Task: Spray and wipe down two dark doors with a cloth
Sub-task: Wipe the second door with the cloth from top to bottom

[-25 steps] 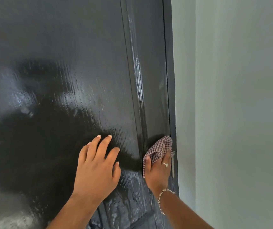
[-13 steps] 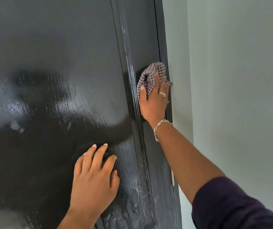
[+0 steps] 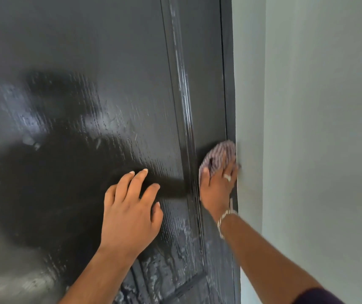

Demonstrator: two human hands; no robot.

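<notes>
1. Dark, glossy paint covers the door (image 3: pixel 88 73), which fills everything ahead of and above both hands; its right-hand strip runs as a long upright band between a raised moulding (image 3: pixel 184 106) and the door's outer edge.
2. That strip is met directly by the right hand (image 3: pixel 217 189), while the left hand (image 3: pixel 129 211) lies just to the other side of the moulding, on the broad panel.
3. Streaks and wet patches are seen along the moulding above and below the hands, so more passes up and down the strip are judged to be needed.
4. The checked cloth (image 3: pixel 218 153) is pressed flat against the strip by the right hand, its fingers laid straight over the fabric, which bunches out beyond the fingertips. The cloth's far edge touches the pale wall (image 3: pixel 307 128) beside the door.
5. The left hand is spread and relaxed, fingertips resting on the panel; nothing is grasped by it.
6. No spray bottle is seen.
</notes>
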